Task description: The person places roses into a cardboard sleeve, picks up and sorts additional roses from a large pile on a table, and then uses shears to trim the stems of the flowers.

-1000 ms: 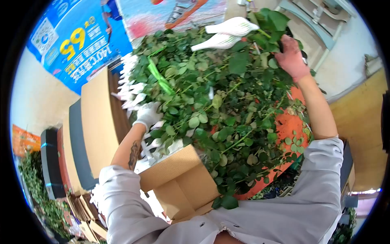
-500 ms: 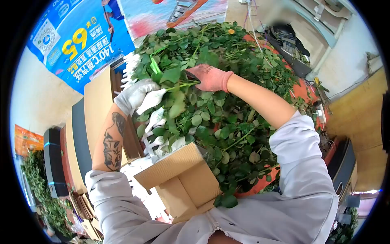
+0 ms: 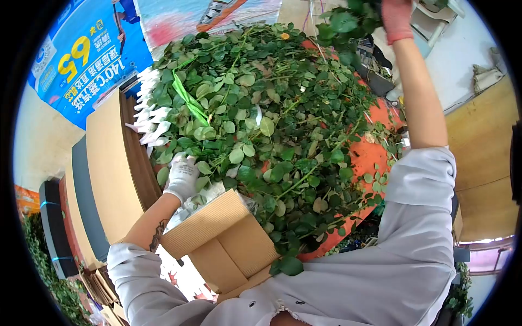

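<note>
A large heap of green leafy stems [image 3: 283,125] covers the orange surface [image 3: 370,157]. My left hand [image 3: 182,176], in a pale glove, rests at the heap's left edge, just above the cardboard box; its fingertips are partly among leaves, and what they hold is unclear. At the top right, my right hand [image 3: 397,19], in a pink glove, is closed round leafy stems [image 3: 348,24], partly cut off by the frame's edge. White sleeved flower heads [image 3: 155,122] lie in a row along the heap's left side. A bright green strip [image 3: 189,98] lies on the leaves.
An open cardboard box [image 3: 234,244] stands close to my body. Stacked cardboard sheets [image 3: 117,163] stand at the left, below a blue poster [image 3: 89,60]. Dark items [image 3: 375,68] lie beyond the heap at the right, near a wooden panel [image 3: 484,157].
My right hand has moved from the heap's middle to the top right, where it grips leafy stems. My left hand has moved down from the white flower heads it was handling. The view has shifted.
</note>
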`<action>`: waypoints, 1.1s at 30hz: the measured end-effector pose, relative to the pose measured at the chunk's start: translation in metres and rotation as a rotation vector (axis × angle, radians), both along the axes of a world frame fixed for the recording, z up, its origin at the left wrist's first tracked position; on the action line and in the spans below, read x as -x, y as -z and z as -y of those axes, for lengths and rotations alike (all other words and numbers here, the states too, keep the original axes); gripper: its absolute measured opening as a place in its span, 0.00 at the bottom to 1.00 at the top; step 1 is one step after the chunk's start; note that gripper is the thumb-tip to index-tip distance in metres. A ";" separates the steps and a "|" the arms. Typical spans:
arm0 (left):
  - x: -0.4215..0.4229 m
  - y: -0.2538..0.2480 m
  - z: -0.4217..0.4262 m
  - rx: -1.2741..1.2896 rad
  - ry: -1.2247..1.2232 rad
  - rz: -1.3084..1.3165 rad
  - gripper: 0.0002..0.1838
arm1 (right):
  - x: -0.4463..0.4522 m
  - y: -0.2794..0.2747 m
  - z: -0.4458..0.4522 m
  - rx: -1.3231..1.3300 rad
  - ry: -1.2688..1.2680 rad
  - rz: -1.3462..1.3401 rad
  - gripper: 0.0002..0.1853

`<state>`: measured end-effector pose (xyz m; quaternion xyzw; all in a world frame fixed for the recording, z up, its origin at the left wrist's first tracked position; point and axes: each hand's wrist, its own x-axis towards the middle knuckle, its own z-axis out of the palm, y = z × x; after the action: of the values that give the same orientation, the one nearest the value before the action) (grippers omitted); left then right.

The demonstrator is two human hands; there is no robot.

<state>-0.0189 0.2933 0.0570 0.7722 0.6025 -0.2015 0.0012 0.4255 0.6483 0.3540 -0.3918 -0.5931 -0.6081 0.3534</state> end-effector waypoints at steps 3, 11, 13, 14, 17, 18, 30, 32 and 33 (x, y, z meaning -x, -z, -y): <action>0.013 0.016 -0.012 0.045 0.057 0.007 0.18 | -0.033 0.004 0.024 0.260 -0.364 -0.364 0.15; 0.075 -0.062 -0.097 0.061 -0.495 0.972 0.20 | -0.010 0.042 0.088 0.653 -0.612 -0.516 0.10; 0.084 -0.060 -0.100 -0.636 -0.279 0.503 0.19 | 0.006 0.048 0.113 0.688 -0.624 -0.593 0.12; 0.068 -0.071 -0.091 -0.925 -0.182 0.296 0.18 | 0.013 0.053 0.114 0.726 -0.624 -0.664 0.14; 0.032 -0.064 -0.061 -0.254 -0.111 0.405 0.12 | -0.015 0.065 0.100 0.531 -0.328 -0.033 0.13; 0.015 -0.060 -0.044 -0.026 -0.230 0.307 0.13 | -0.006 0.068 0.112 0.511 -0.269 0.020 0.12; 0.037 0.018 -0.010 0.136 -0.308 0.274 0.26 | 0.104 0.107 0.162 0.829 -0.353 0.222 0.15; 0.053 0.010 -0.020 0.260 -0.317 0.490 0.22 | 0.139 0.099 0.186 0.976 -0.139 0.363 0.14; 0.058 0.000 -0.028 0.414 -0.397 0.632 0.21 | 0.151 0.098 0.194 1.038 -0.251 0.376 0.14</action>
<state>-0.0773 0.3218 0.0575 0.6483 0.6564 -0.0674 0.3798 0.2748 0.4541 0.2564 -0.3256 -0.9092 -0.2492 0.0724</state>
